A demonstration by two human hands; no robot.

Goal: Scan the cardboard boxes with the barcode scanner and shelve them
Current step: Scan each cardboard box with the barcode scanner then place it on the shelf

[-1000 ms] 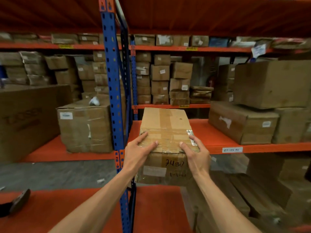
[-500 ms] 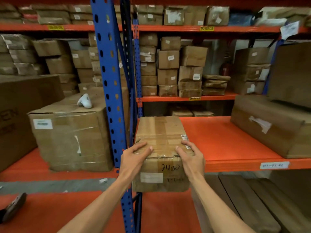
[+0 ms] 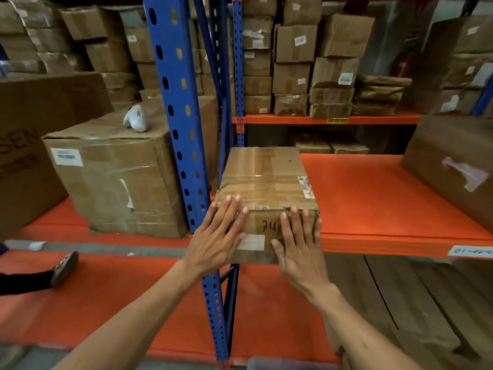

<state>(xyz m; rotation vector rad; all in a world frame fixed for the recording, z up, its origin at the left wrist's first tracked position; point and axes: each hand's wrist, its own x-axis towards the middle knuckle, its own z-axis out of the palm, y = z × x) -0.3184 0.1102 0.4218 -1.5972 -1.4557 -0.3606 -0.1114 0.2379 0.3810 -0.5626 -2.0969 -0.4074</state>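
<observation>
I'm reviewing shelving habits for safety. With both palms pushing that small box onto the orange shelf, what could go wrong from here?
1. The cardboard box sits tight beside the blue upright; pushed askew, its left corner may catch there.
2. The left hand is close to that upright, so its fingers could get scraped.
3. The box's front seems to overhang the orange shelf edge; if the right hand and the left let go early, it might tip out.

Box [image 3: 266, 182] you're pressing: handwritten "74" on its near face, remainder under your right hand [image 3: 301, 249], white sticker below unreadable | big carton [image 3: 24, 156] at your far left: "SEN", upside down, cut off | yellow rear shelf tag [image 3: 337, 120]: roughly "00-02-07" | white shelf-edge label [image 3: 470, 251] at your right: starts "01-", rest blurred
</observation>
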